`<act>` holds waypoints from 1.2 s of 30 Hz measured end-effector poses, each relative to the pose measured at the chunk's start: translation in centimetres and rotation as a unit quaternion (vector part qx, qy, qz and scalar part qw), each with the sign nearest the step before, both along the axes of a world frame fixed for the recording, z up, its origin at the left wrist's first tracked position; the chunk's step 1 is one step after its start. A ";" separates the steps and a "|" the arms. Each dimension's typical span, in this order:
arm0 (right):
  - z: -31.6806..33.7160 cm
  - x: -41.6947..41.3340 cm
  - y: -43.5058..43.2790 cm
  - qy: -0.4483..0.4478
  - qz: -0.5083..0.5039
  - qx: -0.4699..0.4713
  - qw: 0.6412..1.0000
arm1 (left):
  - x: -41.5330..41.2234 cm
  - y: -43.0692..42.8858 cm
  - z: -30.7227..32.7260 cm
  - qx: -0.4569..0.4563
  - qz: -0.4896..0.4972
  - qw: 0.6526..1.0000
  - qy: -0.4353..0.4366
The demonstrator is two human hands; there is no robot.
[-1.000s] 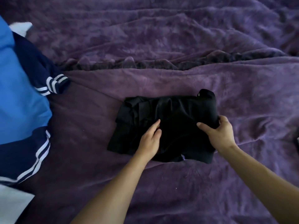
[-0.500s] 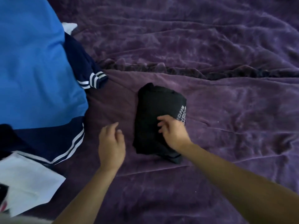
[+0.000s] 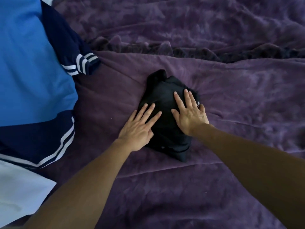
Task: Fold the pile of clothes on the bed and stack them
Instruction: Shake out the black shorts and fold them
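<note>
Left hand (image 3: 138, 128), earlier hovering beside, now joining right hand (image 3: 191, 114), both flat-fingered, pressing folded black fabric garment (image 3: 162, 95).

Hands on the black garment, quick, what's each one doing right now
Left hand: open, fingers straight, pressing flat on the folded black garment.
Right hand: open, fingers spread, pressing flat on the same garment.

Small white print (image 3: 198, 104) on folded black garment (image 3: 162, 98), too tiny for legibility

One head-worn wide-angle view, facing forward and down, close over the purple bed (image 3: 231, 187)
</note>
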State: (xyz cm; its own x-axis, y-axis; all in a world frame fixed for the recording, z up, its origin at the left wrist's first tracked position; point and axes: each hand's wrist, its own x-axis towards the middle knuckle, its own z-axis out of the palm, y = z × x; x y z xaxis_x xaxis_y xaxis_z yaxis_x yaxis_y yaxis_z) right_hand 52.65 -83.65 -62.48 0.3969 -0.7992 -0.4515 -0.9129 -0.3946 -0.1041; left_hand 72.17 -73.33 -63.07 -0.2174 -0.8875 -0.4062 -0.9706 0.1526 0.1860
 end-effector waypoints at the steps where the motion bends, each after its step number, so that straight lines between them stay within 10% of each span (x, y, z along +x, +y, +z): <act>1: 0.7 0.1 -0.2 0.001 0.001 0.011 1.000 | 0.2 -0.1 0.5 0.004 -0.002 1.000 0.010; 7: 7.3 -2.8 6.1 -0.153 0.081 -0.069 0.982 | 0.2 3.5 4.9 -0.035 -0.068 0.996 0.046; 12: 4.4 -2.4 10.2 -0.005 0.119 -0.048 0.992 | -1.2 2.1 3.0 -0.025 -0.039 0.998 -0.045; 19: 2.4 -2.3 10.4 -0.062 0.051 -0.026 0.996 | -2.9 1.9 2.2 -0.006 0.000 0.998 -0.065; 36: 24.1 -28.9 1.4 -0.120 -0.050 -0.056 0.990 | -27.7 -9.5 23.6 -0.090 -0.072 0.993 -0.004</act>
State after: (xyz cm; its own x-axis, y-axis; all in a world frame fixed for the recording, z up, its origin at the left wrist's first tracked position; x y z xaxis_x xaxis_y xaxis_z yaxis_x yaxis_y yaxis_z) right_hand 23.78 -82.25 -38.37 0.3992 -0.8791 -0.2604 -0.9018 -0.3252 -0.2845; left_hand 44.48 -82.82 -39.47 -0.3448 -0.9059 -0.2460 -0.9376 0.3202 0.1354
